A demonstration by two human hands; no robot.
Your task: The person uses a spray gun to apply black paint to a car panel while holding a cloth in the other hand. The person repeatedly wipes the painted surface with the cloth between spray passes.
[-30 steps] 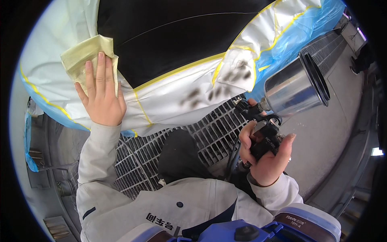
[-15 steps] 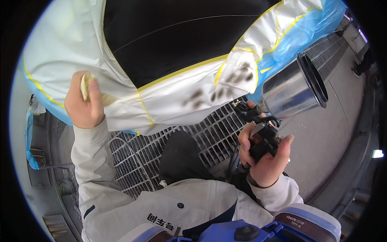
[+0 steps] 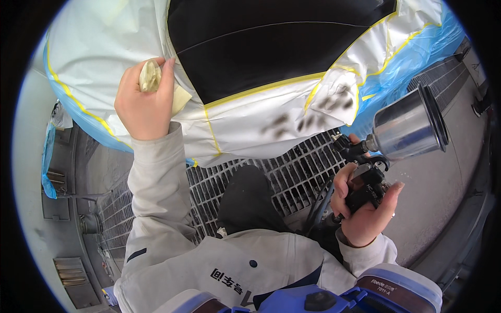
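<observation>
a: anything different from a second ago?
b: yes. no longer pressing the yellow cloth (image 3: 151, 76) flat on the white sheeting (image 3: 237, 128); now clutching it, bunched up, in the left hand (image 3: 141, 109), upper left of the frame.
a: and from half a second ago?
b: already crumpled then, but now closer to the left edge of the dark panel (image 3: 261, 57), top centre of the frame.
a: meaning what for the work?
b: probably a break in flat-palm contact, judging by the gathered cloth. can't tell from this angle whether touching the sheeting or just above it.
a: pose of the left hand?
b: reaching up the frame from a pale sleeve (image 3: 159, 182), with fingers closed round the cloth and thumb pointing upward. poking out to the right, under the thumb: a loose flap.
a: and the right hand (image 3: 360, 221)?
b: much as before. gripping the spray gun (image 3: 376, 190) right of centre, with palm partly upward, fingers curled round the black body and thumb stretched out beside it. tilting the metal cup (image 3: 401, 130) toward the upper right.
</observation>
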